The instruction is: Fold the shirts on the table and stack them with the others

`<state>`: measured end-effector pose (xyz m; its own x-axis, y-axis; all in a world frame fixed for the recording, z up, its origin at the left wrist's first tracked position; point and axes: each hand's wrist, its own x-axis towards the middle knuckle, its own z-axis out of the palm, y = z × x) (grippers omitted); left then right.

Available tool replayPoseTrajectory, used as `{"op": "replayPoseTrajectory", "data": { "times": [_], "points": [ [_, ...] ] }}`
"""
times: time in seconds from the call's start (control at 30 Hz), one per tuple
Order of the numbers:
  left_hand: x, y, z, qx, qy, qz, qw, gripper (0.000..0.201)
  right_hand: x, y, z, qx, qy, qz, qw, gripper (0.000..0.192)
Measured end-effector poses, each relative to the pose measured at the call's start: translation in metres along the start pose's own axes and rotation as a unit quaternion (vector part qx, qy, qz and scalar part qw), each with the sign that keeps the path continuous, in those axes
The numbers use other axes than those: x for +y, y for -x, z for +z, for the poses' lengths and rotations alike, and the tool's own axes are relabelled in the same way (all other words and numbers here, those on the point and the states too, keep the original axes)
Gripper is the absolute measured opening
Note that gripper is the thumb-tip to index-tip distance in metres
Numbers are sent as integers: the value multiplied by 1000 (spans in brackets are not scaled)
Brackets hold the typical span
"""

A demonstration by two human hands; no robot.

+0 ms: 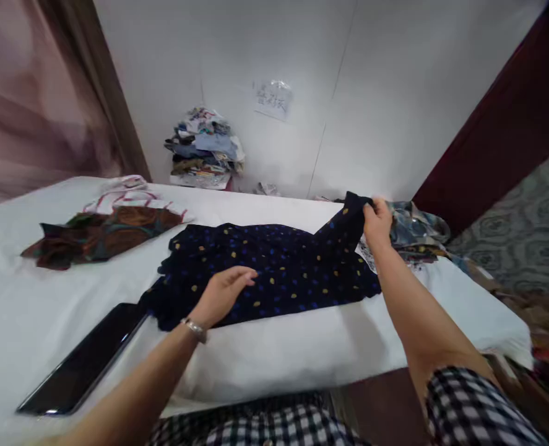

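A: What are the two hands doing?

B: The left hand (222,296) lies open and flat on the dark blue dotted cloth (274,272). It presses the cloth down, so it stays put. The right hand (377,223) is closed on the far right corner of the cloth and lifts it a little off the bed.

A: Where is the cloth?

B: Spread out in the middle of the white bed (302,353), right in front of the person. One hand pins it and the other pulls, so it looks stretched smooth.

A: What else is there?

B: A flat black tablet (83,362) lies near the left arm. A brown patterned cloth (98,235) lies farther left. A heap of clothes (413,232) sits just behind the right hand. A pile of folded clothes (204,148) rests by the wall.
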<state>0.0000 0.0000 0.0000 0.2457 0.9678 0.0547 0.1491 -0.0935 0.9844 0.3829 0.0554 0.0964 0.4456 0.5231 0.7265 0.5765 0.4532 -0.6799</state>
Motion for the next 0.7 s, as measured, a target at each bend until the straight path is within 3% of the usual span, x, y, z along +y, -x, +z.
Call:
{"op": "replayPoseTrajectory", "data": {
  "times": [0.07, 0.17, 0.2, 0.27, 0.3, 0.33, 0.4, 0.47, 0.57, 0.63, 0.7],
  "points": [
    [13, 10, 30, -49, 61, -21, 997, 35, -19, 9, -2, 2, 5, -15, 1000, 16],
    [24, 21, 65, -90, 172, -74, 978, 40, -49, 45, -3, -107, 5, -78, 991, 22],
    [24, 23, 73, -95, 213, -100, 967, 42, -58, 64, -3, -182, 3, -111, 977, 24],
    [18, 27, 82, -112, 283, -165, 938, 48, -68, 107, -6, -366, -10, -201, 909, 26],
    [13, 28, 84, -119, 299, -196, 926, 50, -69, 128, -9, -422, -5, -229, 877, 28],
    [8, 29, 85, -120, 298, -220, 921, 50, -65, 146, -14, -443, -1, -231, 866, 30],
    [-3, 31, 85, -110, 250, -241, 931, 49, -47, 175, -29, -403, 0, -177, 898, 31],
    [-11, 33, 84, -90, 146, -232, 957, 51, -19, 191, -48, -303, 21, -81, 949, 26],
    [-13, 33, 85, -59, -105, -141, 983, 51, 23, 201, -75, -189, 98, 43, 976, 20],
    [-12, 31, 90, -30, -273, -43, 961, 48, 42, 201, -85, -175, 137, 79, 972, 24],
    [-11, 25, 96, -11, -371, 34, 928, 36, 53, 197, -87, -192, 162, 78, 965, 29]
  ]
}}
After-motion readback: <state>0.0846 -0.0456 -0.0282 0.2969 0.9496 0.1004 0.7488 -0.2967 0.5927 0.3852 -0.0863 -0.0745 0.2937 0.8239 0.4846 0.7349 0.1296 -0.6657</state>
